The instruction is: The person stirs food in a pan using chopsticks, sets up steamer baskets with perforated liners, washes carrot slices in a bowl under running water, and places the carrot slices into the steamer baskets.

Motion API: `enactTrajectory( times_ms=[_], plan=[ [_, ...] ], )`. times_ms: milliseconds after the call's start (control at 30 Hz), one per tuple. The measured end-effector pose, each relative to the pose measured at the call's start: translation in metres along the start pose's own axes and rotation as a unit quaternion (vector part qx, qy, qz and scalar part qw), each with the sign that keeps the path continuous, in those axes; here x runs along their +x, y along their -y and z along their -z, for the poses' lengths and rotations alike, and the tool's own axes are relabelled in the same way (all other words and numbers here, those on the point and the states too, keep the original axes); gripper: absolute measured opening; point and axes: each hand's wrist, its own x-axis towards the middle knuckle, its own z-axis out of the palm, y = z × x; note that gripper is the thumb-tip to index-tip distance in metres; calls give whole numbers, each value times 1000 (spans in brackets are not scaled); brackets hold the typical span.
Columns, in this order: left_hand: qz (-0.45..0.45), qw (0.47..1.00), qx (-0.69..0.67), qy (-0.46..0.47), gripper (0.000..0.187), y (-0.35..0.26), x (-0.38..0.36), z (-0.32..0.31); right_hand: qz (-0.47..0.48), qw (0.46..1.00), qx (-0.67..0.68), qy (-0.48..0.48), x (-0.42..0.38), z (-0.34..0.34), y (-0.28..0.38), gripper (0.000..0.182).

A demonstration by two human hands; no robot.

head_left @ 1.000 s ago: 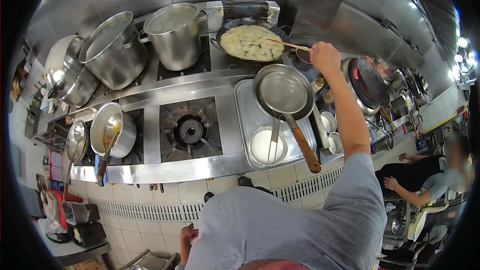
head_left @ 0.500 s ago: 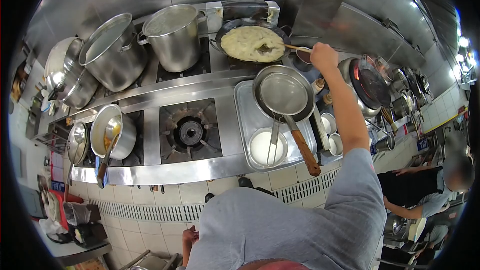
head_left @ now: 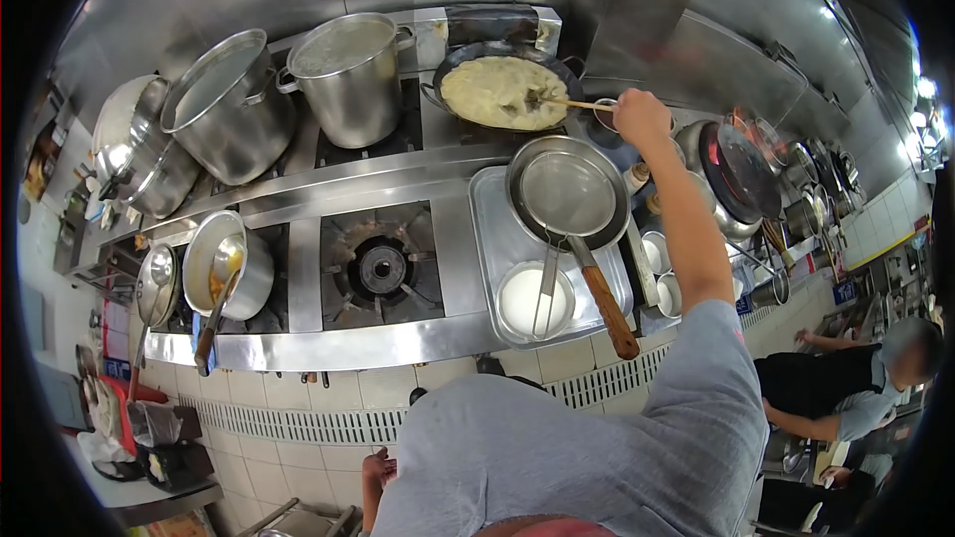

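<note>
My right hand [head_left: 642, 117] is closed around the end of a wooden-handled cooking utensil [head_left: 577, 103]. Its dark head rests in pale yellow, lumpy food [head_left: 497, 88] that fills much of a black two-handled wok [head_left: 453, 58] at the back of the stove. Low in the view, beside my grey shirt, hangs my left hand [head_left: 377, 466]; its fingers are loosely bent and a little apart, with no object visible in them. Below the wok, a wooden-handled pan [head_left: 609, 308] with a wire strainer [head_left: 567, 194] lies over a metal tray [head_left: 482, 239] and a white-filled bowl [head_left: 535, 300].
Two tall stockpots [head_left: 348, 89] stand at the back left. Ahead is a bare burner [head_left: 382, 270], with a pot [head_left: 261, 278] holding a ladle to its left. Stacked woks [head_left: 746, 169] and small containers sit at right. A person [head_left: 836, 388] stands at far right.
The utensil's head has moved slightly right within the wok, and its handle lies at a changed angle. The view has shifted a little; my left hand stays put.
</note>
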Motion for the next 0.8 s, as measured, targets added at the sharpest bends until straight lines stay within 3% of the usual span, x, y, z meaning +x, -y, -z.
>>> enactTrajectory(
  times_ms=[167, 367, 500, 800],
  plan=[
    [5, 1000, 1, -3, 53, -1, -2, -2, 7, 999, 21, -31, 21, -1, -5, 28],
    [7, 1000, 1, -9, 54, -2, -4, -3, 18, 999, -13, 28, 33, -24, 5, 26],
    [10, 1000, -7, -17, 55, 2, -9, -6, -13, 1000, -9, 10, 13, 26, 18, 23],
    [15, 1000, -8, -21, 57, 2, -12, -9, 13, 1000, 11, 18, 34, -12, 11, 25]
  ],
)
